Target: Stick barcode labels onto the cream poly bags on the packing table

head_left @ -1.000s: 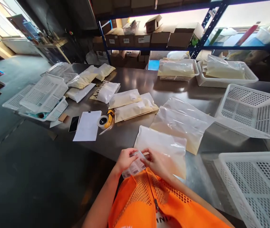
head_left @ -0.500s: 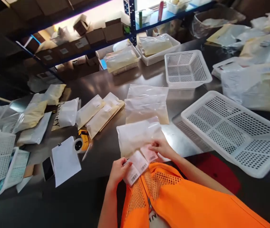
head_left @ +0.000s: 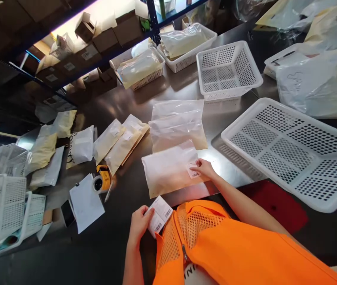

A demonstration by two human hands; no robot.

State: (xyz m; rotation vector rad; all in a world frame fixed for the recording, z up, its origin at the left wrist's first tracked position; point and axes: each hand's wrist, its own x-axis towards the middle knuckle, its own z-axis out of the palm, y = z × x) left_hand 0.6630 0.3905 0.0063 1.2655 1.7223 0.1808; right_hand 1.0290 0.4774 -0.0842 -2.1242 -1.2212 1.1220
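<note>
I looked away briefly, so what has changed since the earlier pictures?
The right hand has carried one label away from the others, forward and rightward, over the nearest bag. The left hand still holds the other labels. The bag, tape dispenser and clipped paper stay on the table.

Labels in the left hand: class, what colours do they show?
White labels with black barcodes; the head view shows them best.

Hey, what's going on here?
Someone in an orange vest holds a pair of barcode labels in the left hand. The right hand holds another label over the right part of the nearest plastic bag; whether it's stuck down isn't clear. Two more bags lie just behind on the metal table.
</note>
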